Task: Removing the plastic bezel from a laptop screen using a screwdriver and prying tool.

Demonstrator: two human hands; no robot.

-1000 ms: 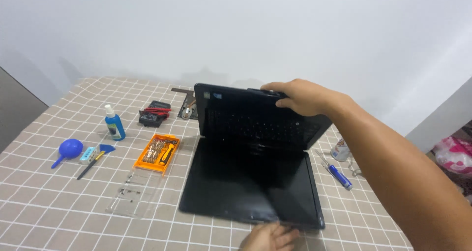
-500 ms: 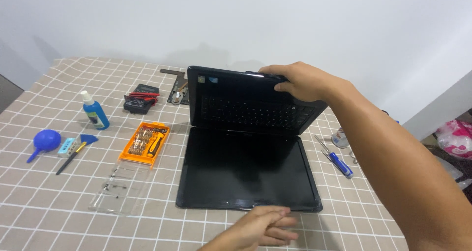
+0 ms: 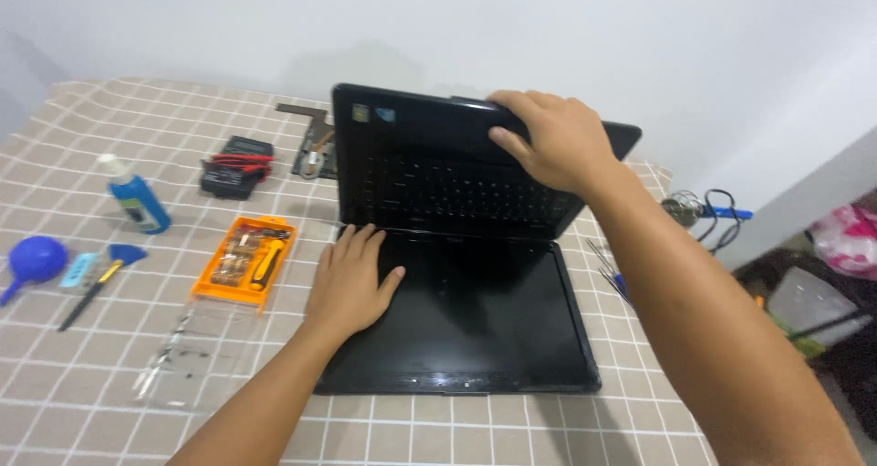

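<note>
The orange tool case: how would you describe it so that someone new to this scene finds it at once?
Start at the black laptop lying open on the checked tablecloth. Just left of the left hand pressed on it lies the orange tool case. It is the only orange thing there, a flat open tray of small bits with a clear lid before it.

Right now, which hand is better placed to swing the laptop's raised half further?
Probably the right hand: it grips the top edge of the black laptop's raised keyboard half. The left hand lies flat on the lower screen half, better suited to steadying it.
</note>
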